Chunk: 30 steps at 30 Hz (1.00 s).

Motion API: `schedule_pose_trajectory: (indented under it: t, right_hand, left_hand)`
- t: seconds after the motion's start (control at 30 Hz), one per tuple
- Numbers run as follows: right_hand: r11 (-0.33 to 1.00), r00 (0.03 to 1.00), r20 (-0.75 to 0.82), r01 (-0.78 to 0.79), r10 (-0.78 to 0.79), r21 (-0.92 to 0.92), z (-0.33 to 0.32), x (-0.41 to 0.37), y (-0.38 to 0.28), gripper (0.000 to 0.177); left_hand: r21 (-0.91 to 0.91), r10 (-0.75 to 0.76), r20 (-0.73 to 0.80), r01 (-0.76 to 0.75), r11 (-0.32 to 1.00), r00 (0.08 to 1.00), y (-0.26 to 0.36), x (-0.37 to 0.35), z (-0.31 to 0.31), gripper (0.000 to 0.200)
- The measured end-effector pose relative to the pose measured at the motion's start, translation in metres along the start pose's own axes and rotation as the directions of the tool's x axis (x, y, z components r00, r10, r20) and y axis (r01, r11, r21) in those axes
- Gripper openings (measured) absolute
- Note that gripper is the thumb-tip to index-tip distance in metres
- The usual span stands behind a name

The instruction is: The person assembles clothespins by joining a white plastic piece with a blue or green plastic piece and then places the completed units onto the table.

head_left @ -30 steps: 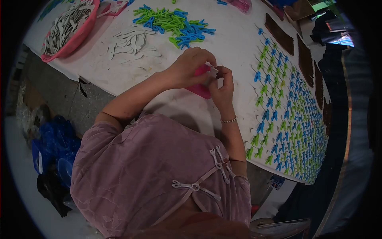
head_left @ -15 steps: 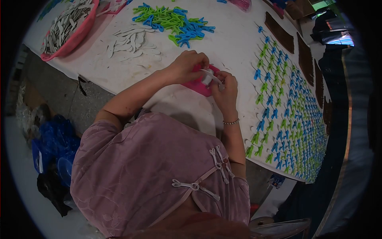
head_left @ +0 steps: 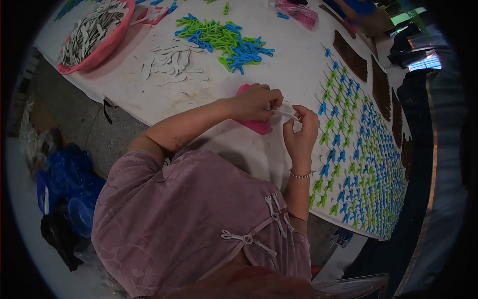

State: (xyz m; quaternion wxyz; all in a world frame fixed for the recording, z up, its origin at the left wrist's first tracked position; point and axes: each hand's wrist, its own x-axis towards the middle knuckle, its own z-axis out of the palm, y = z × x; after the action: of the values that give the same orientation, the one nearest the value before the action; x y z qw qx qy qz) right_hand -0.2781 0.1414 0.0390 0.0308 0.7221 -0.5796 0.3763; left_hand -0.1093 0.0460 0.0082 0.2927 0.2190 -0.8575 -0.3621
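Note:
A curved white strip (head_left: 285,114) spans the gap between my two hands. My left hand (head_left: 254,103) is closed on its left end, with the fingers bent over a flat pink piece (head_left: 256,127) that lies on the table and is partly covered by this hand. The fingers of my right hand (head_left: 303,132) are curled at the strip's right end, with the thumb held lower and a little apart. Beyond my left hand lies a loose pile of flat white strips (head_left: 172,61). Farther off is a heap of green and blue clothespins (head_left: 226,42).
A pink basin (head_left: 102,55) full of white strips stands at the far left. Rows of blue and green clothespins (head_left: 363,159), with strips clipped in them, cover the table's right side. Brown panels (head_left: 351,55) line the right edge. Another person's arm (head_left: 346,9) shows at the back.
Both hands have moved right relative to the pink piece, the right hand farther. The white strip now stretches between them; before, they were close together over a white part on the pink piece.

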Motion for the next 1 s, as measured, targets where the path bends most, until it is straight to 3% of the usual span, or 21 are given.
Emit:
schedule_pose_trajectory:
  t: [0.1, 0.17, 0.27, 0.4, 0.47, 0.67, 0.87, 0.93, 0.97, 1.0]
  right_hand:
    - [1.0, 0.999, 0.054, 0.01, -0.01, 0.007, -0.007, 0.012, -0.008, 0.034]
    - [0.927, 0.98, 0.149, -0.177, 0.134, 0.331, -0.01, 0.021, -0.01, 0.034]
    - [0.903, 0.965, 0.223, -0.212, 0.134, 0.373, 0.001, 0.048, 0.017, 0.032]
    - [0.942, 0.926, 0.334, -0.257, 0.176, 0.215, 0.057, 0.083, 0.064, 0.024]
    - [0.994, 0.937, 0.346, -0.084, 0.056, 0.066, 0.083, 0.105, 0.077, 0.02]
    - [0.965, 0.951, 0.285, -0.046, 0.121, -0.256, 0.141, 0.162, 0.092, 0.025]
    - [0.977, 0.849, 0.483, -0.195, 0.213, -0.089, 0.138, 0.151, 0.102, 0.022]
    - [0.967, 0.861, 0.45, -0.256, 0.237, -0.02, 0.113, 0.132, 0.093, 0.021]
    - [0.952, 0.873, 0.417, -0.302, 0.255, 0.051, 0.098, 0.121, 0.086, 0.021]
    - [0.948, 0.87, 0.413, -0.315, 0.268, 0.05, 0.082, 0.109, 0.077, 0.021]
  left_hand:
    - [-0.046, 0.042, -0.037, -0.043, 0.998, 0.998, -0.003, 0.0, 0.006, 0.024]
    - [-0.063, 0.073, -0.067, -0.077, 0.995, 0.995, -0.004, 0.002, 0.001, 0.025]
    - [-0.207, 0.004, -0.189, -0.043, 0.977, 0.982, -0.008, -0.003, -0.016, 0.026]
    - [-0.27, -0.069, -0.297, -0.015, 0.963, 0.952, -0.023, -0.008, -0.026, 0.027]
    - [-0.285, -0.075, -0.324, -0.022, 0.958, 0.943, -0.024, -0.009, -0.028, 0.027]
    - [-0.253, -0.029, -0.365, -0.069, 0.965, 0.931, -0.027, -0.01, -0.032, 0.029]
    - [-0.318, -0.092, -0.346, -0.025, 0.948, 0.934, -0.033, -0.012, -0.034, 0.034]
    - [-0.575, -0.208, -0.258, 0.023, 0.818, 0.943, -0.037, -0.012, -0.034, 0.035]
    - [-0.577, -0.206, -0.246, 0.028, 0.817, 0.947, -0.037, -0.011, -0.036, 0.035]
    - [-0.695, -0.273, -0.156, 0.091, 0.714, 0.949, -0.035, -0.011, -0.039, 0.035]
